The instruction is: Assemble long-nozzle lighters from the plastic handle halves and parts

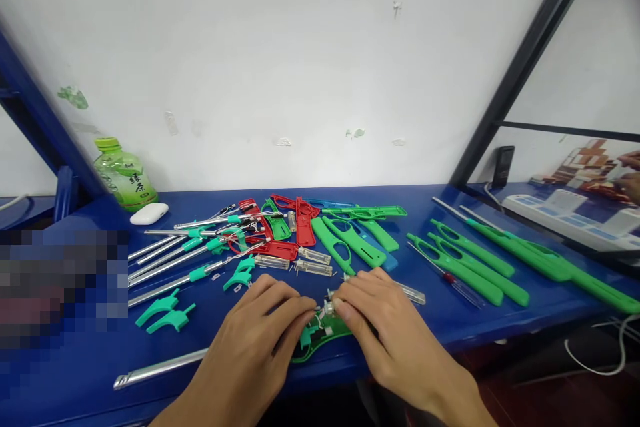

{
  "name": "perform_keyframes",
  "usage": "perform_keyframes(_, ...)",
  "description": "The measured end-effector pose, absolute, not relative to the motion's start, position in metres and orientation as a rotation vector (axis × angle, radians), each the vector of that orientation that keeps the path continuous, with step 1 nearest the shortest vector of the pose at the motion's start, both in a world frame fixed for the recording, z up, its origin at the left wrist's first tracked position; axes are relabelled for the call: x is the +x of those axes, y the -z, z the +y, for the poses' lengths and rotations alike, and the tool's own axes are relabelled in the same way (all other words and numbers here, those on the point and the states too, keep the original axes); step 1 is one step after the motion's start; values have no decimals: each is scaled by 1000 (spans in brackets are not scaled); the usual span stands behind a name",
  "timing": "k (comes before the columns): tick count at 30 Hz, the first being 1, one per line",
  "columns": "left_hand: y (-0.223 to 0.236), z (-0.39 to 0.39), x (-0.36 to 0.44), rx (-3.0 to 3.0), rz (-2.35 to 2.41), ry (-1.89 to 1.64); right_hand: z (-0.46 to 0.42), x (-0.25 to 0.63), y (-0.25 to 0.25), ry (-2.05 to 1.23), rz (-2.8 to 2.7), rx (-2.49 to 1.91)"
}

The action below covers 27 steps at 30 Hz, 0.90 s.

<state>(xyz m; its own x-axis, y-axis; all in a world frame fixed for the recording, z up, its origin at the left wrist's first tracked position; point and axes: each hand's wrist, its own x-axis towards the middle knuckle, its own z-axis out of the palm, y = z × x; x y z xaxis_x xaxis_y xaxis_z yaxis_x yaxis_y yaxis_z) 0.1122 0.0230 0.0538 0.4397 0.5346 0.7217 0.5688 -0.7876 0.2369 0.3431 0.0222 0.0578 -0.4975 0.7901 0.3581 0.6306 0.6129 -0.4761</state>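
Note:
An opened green lighter shell [341,328] lies at the table's front edge, with a long metal tube [160,368] running out to the left. My left hand [263,330] is closed in a pinch over the shell; whatever its fingertips grip is too small to name. Between the hands shows the pale valve [329,307] of a fuel tank, whose body my right hand [385,330] covers with closed fingers. A teal trigger [306,337] sits in the shell below my left fingertips. Beyond my right hand, the end of a clear fuel tank [414,293] sticks out.
Metal tubes [175,260] with teal parts lie left, near loose teal triggers [163,313]. Red shells [305,221] and clear tanks [314,267] lie behind my hands. Green lighter shells [465,273] and a screwdriver [453,278] are right. A drink bottle [125,177] stands back left.

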Motion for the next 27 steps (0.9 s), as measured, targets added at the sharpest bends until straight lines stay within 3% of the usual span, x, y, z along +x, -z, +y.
perform_keyframes(27,-56,22,114,-2650,-979,1210,23,345,-57,-377,-2297,-1089)
